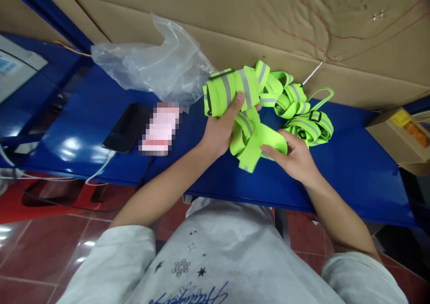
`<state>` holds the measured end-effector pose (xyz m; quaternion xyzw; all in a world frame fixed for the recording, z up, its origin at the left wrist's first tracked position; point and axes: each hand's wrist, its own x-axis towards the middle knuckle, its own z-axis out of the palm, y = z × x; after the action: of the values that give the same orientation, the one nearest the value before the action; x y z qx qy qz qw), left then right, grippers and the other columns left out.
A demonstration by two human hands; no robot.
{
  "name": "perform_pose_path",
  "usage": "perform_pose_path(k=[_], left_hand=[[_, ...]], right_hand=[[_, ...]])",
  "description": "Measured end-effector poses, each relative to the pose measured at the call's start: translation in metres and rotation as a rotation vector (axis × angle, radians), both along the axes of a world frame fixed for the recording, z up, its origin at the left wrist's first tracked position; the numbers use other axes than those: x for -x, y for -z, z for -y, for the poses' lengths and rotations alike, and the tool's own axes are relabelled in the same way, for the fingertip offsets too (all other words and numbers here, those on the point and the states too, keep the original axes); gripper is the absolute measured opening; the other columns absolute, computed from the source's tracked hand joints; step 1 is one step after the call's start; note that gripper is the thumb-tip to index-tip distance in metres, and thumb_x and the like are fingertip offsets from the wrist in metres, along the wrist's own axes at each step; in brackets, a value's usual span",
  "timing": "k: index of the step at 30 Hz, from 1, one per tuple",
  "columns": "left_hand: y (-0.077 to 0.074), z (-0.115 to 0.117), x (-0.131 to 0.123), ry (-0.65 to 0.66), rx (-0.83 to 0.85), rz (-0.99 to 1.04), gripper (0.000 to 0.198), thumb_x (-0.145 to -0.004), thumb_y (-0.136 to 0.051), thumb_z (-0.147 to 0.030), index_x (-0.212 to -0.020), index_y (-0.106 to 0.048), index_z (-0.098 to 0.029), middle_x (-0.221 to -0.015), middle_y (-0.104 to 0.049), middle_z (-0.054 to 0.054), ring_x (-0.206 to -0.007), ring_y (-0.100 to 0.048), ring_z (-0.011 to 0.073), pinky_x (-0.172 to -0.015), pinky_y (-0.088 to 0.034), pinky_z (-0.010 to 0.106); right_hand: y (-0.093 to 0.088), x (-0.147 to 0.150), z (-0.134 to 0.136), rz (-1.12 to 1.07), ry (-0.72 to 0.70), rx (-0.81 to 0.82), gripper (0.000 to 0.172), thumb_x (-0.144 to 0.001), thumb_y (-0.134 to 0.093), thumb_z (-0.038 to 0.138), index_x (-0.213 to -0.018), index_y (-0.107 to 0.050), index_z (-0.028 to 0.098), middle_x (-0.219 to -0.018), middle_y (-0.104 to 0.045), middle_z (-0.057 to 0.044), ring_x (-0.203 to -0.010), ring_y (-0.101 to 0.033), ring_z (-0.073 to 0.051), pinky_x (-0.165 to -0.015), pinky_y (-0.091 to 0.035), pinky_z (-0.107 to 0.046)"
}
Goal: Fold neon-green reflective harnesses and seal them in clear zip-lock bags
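A bundle of neon-green straps with grey reflective stripes (pixel 231 91) is folded in my left hand (pixel 220 131), whose thumb presses on top of it. My right hand (pixel 294 158) pinches a loose green strap end (pixel 260 147) hanging from the same bundle. More of these green straps (pixel 304 113), coiled with black buckles, lie on the blue table (pixel 352 160) just beyond my right hand.
A crumpled clear plastic bag (pixel 161 66) lies at the back left of the table. A black phone (pixel 126 127) with a white cable and a blurred pink item (pixel 160 129) sit left of my hands. A cardboard wall stands behind. An open cardboard box (pixel 401 133) is at the right.
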<state>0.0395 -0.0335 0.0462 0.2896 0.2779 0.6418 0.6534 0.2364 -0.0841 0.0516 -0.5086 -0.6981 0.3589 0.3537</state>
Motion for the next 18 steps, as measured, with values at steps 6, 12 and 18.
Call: perform_pose_path(k=[6, 12, 18], left_hand=[[0.005, 0.006, -0.008, -0.146, -0.068, -0.049, 0.025, -0.097, -0.079, -0.040, -0.117, -0.077, -0.025, -0.129, -0.078, 0.003, -0.124, -0.077, 0.0284, -0.114, -0.062, 0.046], [0.010, 0.007, -0.010, -0.185, -0.035, -0.125, 0.035, -0.093, -0.083, -0.047, -0.121, -0.073, -0.028, -0.136, -0.075, 0.001, -0.148, -0.061, 0.0287, -0.125, -0.052, 0.041], [0.007, -0.004, -0.004, -0.160, 0.036, -0.055, 0.033, -0.101, -0.073, -0.045, -0.132, -0.068, -0.033, -0.142, -0.072, -0.003, -0.148, -0.060, 0.0299, -0.123, -0.052, 0.047]], right_hand=[[0.008, -0.007, -0.015, -0.008, 0.293, -0.169, 0.027, -0.089, -0.081, 0.043, -0.095, -0.061, 0.025, -0.071, -0.054, 0.004, -0.060, -0.044, -0.013, -0.060, -0.036, -0.030], [-0.012, -0.027, -0.022, -0.310, 0.026, 0.303, 0.049, -0.077, -0.089, 0.051, -0.116, -0.071, 0.026, -0.091, -0.069, -0.002, -0.072, -0.060, -0.016, -0.060, -0.047, -0.030], [-0.004, -0.029, -0.027, -0.456, -0.009, 0.416, 0.057, -0.069, -0.095, 0.040, -0.118, -0.069, 0.026, -0.090, -0.067, 0.002, -0.062, -0.057, -0.011, -0.052, -0.048, -0.027]])
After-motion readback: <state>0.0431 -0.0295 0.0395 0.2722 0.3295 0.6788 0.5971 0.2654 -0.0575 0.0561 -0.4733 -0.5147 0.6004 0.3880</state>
